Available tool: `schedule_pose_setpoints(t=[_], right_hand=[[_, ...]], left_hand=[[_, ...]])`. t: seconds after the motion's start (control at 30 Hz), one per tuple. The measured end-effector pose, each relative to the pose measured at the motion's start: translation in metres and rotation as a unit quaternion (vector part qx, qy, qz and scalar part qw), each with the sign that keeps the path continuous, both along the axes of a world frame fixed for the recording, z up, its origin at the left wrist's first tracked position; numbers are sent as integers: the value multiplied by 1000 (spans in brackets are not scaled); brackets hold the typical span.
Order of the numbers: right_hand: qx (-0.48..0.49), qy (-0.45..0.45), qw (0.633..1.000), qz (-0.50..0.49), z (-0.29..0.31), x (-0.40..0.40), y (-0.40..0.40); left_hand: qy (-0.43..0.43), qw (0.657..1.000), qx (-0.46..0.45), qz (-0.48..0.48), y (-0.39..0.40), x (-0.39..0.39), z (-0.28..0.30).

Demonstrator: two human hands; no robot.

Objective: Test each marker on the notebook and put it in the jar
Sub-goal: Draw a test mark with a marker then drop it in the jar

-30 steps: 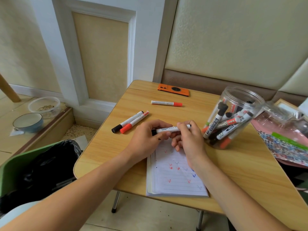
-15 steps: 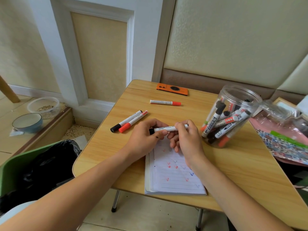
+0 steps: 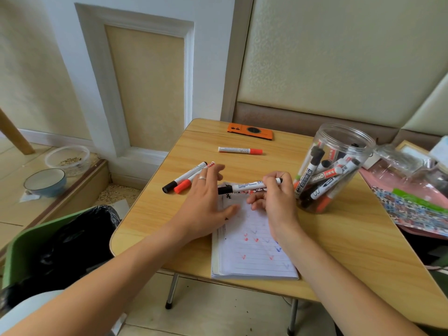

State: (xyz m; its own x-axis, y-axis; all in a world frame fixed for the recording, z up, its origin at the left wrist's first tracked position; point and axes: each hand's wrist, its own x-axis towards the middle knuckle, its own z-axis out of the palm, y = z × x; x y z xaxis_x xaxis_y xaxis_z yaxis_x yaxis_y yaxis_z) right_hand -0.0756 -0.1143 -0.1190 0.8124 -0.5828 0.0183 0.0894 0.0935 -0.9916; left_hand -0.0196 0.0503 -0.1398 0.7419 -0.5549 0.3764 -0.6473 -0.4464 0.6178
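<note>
Head view: small light wooden folding table (image 3: 254,166) across the centre and right of the frame, cream padded wall panels behind.

- Lined white paper notebook (image 3: 252,253) lying open at lower centre, red and blue tick marks on its page.
- Left hand (image 3: 206,202) flat at the notebook's left edge, fingers straight and spread, silver ring on one finger, holding nothing.
- Right hand (image 3: 276,202) above the top of the notebook, fingers curled round a white black-capped marker (image 3: 247,186), held roughly level, capped end pointing left.
- Clear round plastic jar (image 3: 332,166) at right of centre, lidless, packed with black and red markers.
- One black-capped and one red-capped marker (image 3: 186,178) lying side by side, left of centre.
- Single white marker with red cap (image 3: 240,150) lying further up.
- Orange phone (image 3: 249,130) at the table's far edge.
- Green bin with black liner (image 3: 55,241) at lower left.
</note>
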Motion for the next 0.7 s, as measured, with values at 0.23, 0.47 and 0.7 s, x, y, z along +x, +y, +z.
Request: schedule_pose_setpoints(t=[0.23, 0.47, 0.7], right_hand=[[-175, -17, 984, 5, 14, -9, 2], [-483, -180, 846, -137, 91, -26, -21], [-534, -239, 753, -301, 147, -38, -64]], left_hand=[[-59, 994, 90, 32, 3, -1, -12], [-57, 991, 120, 25, 0, 1, -10], [-48, 991, 123, 19, -4, 0, -7]])
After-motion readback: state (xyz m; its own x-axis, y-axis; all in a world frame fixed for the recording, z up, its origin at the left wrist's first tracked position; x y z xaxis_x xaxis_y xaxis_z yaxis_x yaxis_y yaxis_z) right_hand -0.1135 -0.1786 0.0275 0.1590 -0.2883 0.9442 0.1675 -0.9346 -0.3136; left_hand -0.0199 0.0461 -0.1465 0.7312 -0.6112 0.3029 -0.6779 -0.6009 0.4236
